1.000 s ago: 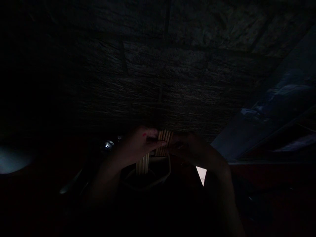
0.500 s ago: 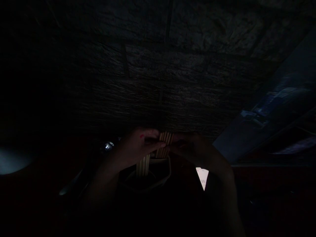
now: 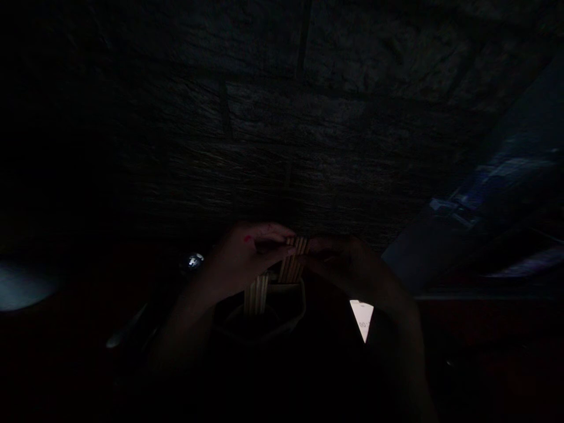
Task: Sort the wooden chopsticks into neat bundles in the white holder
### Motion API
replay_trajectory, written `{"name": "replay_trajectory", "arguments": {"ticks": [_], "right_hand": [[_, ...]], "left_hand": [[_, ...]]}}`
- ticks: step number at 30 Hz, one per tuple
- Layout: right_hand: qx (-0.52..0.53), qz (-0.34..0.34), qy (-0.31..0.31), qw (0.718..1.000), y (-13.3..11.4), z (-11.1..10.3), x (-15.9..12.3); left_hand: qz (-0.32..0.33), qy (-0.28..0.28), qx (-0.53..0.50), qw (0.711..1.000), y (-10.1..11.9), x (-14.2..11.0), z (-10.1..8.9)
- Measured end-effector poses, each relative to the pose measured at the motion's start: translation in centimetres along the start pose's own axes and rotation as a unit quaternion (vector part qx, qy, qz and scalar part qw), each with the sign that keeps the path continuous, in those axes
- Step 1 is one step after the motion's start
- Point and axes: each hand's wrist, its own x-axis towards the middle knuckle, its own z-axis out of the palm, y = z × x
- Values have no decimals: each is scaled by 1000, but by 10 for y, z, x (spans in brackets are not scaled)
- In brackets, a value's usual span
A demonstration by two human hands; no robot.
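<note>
The view is very dark. Several thin, light-brown wooden sticks (image 3: 291,269) stand side by side in a row, tilted slightly. My left hand (image 3: 247,252) pinches the row's upper left side between thumb and fingers; a red mark shows on this hand. From the other side, my right hand (image 3: 343,264) closes on the right edge of the same row, its fingers mostly in shadow. Just below is a pale-rimmed open container (image 3: 303,299), and a second group of upright sticks (image 3: 255,295) stands within its outline. The container's inside is too dark to make out.
A lit phone screen (image 3: 362,317) shows beside my right forearm. A shiny round object (image 3: 194,261) lies left of my left wrist. Behind rises a stone-patterned wall (image 3: 291,129); a bluish panel with a metal fitting (image 3: 456,210) slants along the right. A pale shape (image 3: 24,288) is far left.
My left hand's fingers have shifted slightly right and now reach further over the top of the stick row. My right hand has hardly moved.
</note>
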Motion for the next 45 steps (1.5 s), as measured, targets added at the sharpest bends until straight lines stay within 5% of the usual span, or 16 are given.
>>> {"name": "replay_trajectory", "arguments": {"ticks": [45], "right_hand": [[35, 9, -38, 999, 3, 0, 0]], "left_hand": [[19, -28, -46, 998, 0, -1, 1]]}}
